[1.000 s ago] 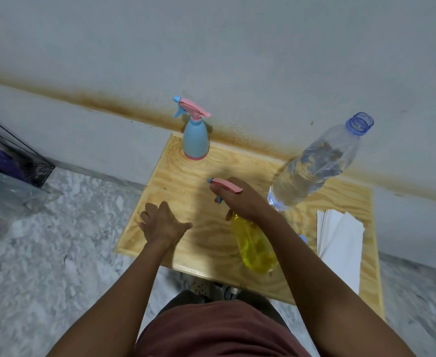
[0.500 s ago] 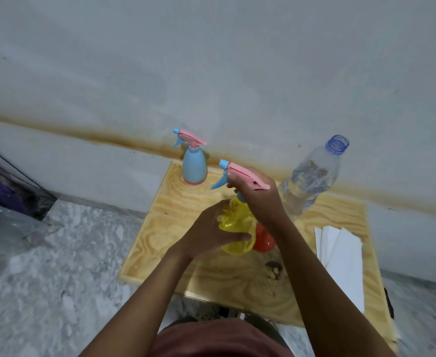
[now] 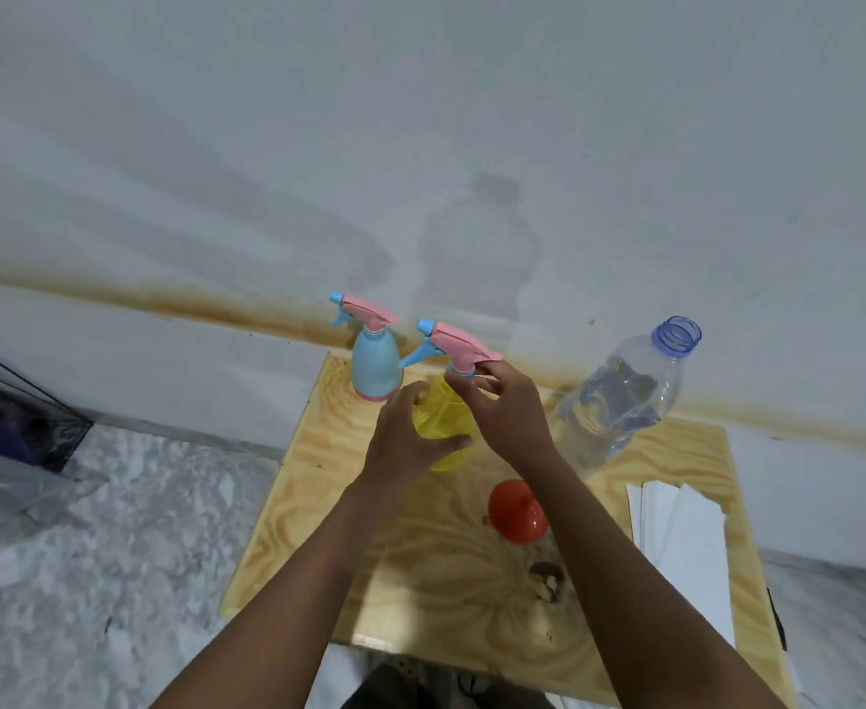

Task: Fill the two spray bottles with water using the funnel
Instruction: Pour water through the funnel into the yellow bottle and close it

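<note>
A yellow spray bottle with a pink and blue trigger head stands upright near the middle of the wooden board. My left hand grips its yellow body from the left. My right hand pinches the collar just under the pink head. A blue spray bottle with the same kind of head stands at the board's back left corner. A red funnel lies mouth down on the board, just left of my right forearm. A clear water bottle, uncapped and partly filled, stands at the back right.
White folded paper lies along the board's right edge. A dark knot marks the wood near the front. The board stands against a stained white wall. A dark bag or case sits on the marble floor at the far left.
The yellow bottle went from lying low by the board's front edge to upright near the middle. My left hand left the board and took its body. The funnel came into sight.
</note>
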Available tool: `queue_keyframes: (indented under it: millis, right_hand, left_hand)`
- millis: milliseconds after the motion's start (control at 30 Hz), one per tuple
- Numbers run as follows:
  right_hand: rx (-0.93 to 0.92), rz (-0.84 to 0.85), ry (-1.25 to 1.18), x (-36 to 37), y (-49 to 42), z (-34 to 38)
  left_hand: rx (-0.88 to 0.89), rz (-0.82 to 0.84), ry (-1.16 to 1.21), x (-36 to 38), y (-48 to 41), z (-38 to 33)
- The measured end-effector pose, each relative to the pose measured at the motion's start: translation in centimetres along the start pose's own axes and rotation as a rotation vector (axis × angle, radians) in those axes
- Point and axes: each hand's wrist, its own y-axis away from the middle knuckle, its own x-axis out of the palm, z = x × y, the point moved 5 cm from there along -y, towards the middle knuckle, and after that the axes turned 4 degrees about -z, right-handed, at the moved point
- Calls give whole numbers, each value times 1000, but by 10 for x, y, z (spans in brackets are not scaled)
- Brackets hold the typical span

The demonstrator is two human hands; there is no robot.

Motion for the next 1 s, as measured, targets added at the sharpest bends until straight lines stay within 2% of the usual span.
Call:
queue_keyframes:
  millis: [100,233,433,633,833,1000]
  right_hand:
    - [29,15,8,14,-20,-9]
    - [100,38,-15,29,-39,-26]
    - [130,-5,18,38,-59,-44]
    - [182,-20,-7,40,-67,-46]
    - [206,-130,73,36,-60,-51]
    - [201,-106,83,36,-62,-50]
  left_hand:
    - [-93,-7,9,10,-21,12]
    - [-129,14,63,23,-47,27]
    - [-57,19,96,38,-69,35]
    - [-74,3,131,44,-79,42]
    - [-56,16,141,46,-81,41]
    - [-74,53,122,46,-79,39]
